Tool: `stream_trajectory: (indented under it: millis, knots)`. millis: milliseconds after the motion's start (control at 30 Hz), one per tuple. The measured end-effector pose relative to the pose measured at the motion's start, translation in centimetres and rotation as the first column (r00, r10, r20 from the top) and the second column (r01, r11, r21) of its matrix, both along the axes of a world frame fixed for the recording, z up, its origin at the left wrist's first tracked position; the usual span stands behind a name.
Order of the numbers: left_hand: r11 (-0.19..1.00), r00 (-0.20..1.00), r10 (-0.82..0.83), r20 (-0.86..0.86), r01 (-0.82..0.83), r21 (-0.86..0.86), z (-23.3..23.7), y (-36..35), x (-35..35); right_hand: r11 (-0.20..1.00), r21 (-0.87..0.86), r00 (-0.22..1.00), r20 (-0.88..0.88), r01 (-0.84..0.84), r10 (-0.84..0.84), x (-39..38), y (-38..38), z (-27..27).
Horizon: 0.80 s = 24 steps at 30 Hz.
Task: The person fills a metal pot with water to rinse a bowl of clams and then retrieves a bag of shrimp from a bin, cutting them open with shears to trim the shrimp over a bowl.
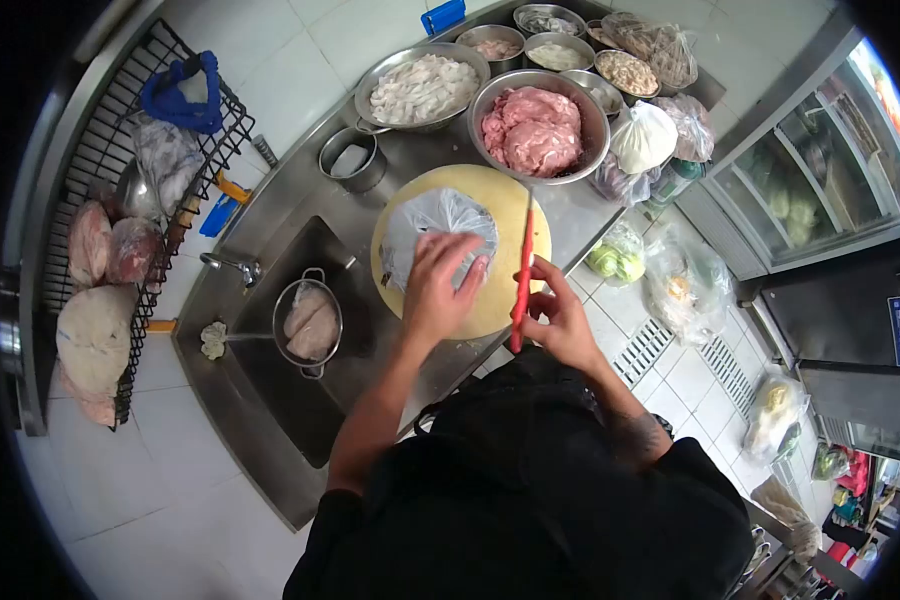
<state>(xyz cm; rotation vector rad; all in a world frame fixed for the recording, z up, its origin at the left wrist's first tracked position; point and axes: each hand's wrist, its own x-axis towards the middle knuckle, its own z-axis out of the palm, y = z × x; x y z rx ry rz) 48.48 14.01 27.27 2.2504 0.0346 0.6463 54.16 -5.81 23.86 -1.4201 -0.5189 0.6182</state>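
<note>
A round yellow cutting board (515, 300) lies on the steel counter with a clear plastic bag (435, 215) on it; the bag's contents are hard to make out. My left hand (440, 280) is over the near side of the bag, its fingers apart and slightly bent. At the board's right edge, my right hand (562, 315) grips the red handle of a knife (525, 265). The knife's blade points away from me, toward a steel bowl (598, 145) of pink minced meat (533, 130).
Left of the board is a sink (270, 390) with a strainer (336, 340) of pale meat, beneath a tap (232, 266). Several bowls and bags crowd the counter's back. A wire rack (170, 70) hangs at left; a glass-door fridge (820, 150) stands right. Bagged vegetables (680, 285) lie on the floor.
</note>
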Motion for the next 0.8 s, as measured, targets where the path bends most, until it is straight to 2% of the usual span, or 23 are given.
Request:
stream_trajectory:
  millis: [33,67,133,167,200,233,267,300,333,367,433,467,533,767,800]
  knots:
    - [0.847,0.985,0.083,0.153,-0.151,0.510,0.8,0.9,1.1,0.991,0.131,0.988,-0.154,0.017,0.003,0.2,-0.4,-0.4]
    - [0.844,0.985,0.080,0.151,-0.147,0.516,0.1,2.1,1.8,0.991,0.131,0.977,-0.207,-0.030,0.057,0.8,-1.0,-0.6]
    - [0.860,0.993,0.092,-0.072,-0.043,0.508,-3.0,4.3,2.4,0.987,0.135,0.958,-0.263,-0.083,0.117,1.5,-1.9,-1.0]
    - [0.857,0.993,0.092,-0.073,-0.042,0.514,-3.6,4.9,2.5,0.961,0.225,0.888,-0.393,-0.159,0.239,1.8,-2.1,-1.1]
    - [0.914,0.986,0.110,-0.127,-0.050,0.402,-4.1,5.5,2.7,0.921,0.325,0.789,-0.498,-0.214,0.359,2.1,-2.0,-1.3]
    - [0.957,0.975,0.119,-0.186,-0.062,0.284,-3.9,5.6,2.9,0.920,0.333,0.788,-0.500,-0.207,0.359,2.1,-1.9,-1.4]
    - [0.955,0.975,0.113,-0.193,-0.053,0.291,-3.9,5.7,3.0,0.866,0.455,0.678,-0.571,-0.207,0.462,1.9,-1.8,-1.6]
    - [0.974,0.978,0.109,-0.178,-0.069,0.217,-3.9,5.7,3.0,0.801,0.569,0.554,-0.612,-0.186,0.564,1.7,-1.6,-1.7]
    - [0.987,0.981,0.108,-0.163,-0.085,0.140,-3.8,5.5,2.9,0.843,0.507,0.602,-0.620,-0.182,0.503,1.2,-1.0,-1.7]
    - [0.986,0.980,0.104,-0.168,-0.080,0.143,-3.9,5.2,2.9,0.842,0.510,0.600,-0.622,-0.176,0.502,1.1,-0.6,-1.9]
    - [0.974,0.988,0.155,-0.026,-0.149,0.168,-4.0,4.4,2.9,0.817,0.545,0.517,-0.653,-0.187,0.554,1.0,0.2,-2.4]
    - [0.974,0.988,0.151,-0.027,-0.145,0.173,-4.0,4.2,2.8,0.816,0.548,0.523,-0.648,-0.186,0.554,0.9,0.6,-2.5]
    - [0.962,0.982,0.161,0.098,-0.178,0.206,-4.3,3.8,2.4,0.810,0.552,0.523,-0.640,-0.195,0.563,1.3,1.5,-2.8]
    - [0.950,0.978,0.119,0.170,-0.163,0.267,-4.8,3.7,1.2,0.804,0.535,0.532,-0.616,-0.260,0.582,3.3,5.9,-3.7]
    - [0.951,0.961,0.196,0.195,-0.235,0.202,-4.5,4.1,1.2,0.800,0.531,0.540,-0.603,-0.279,0.588,3.3,6.1,-3.6]
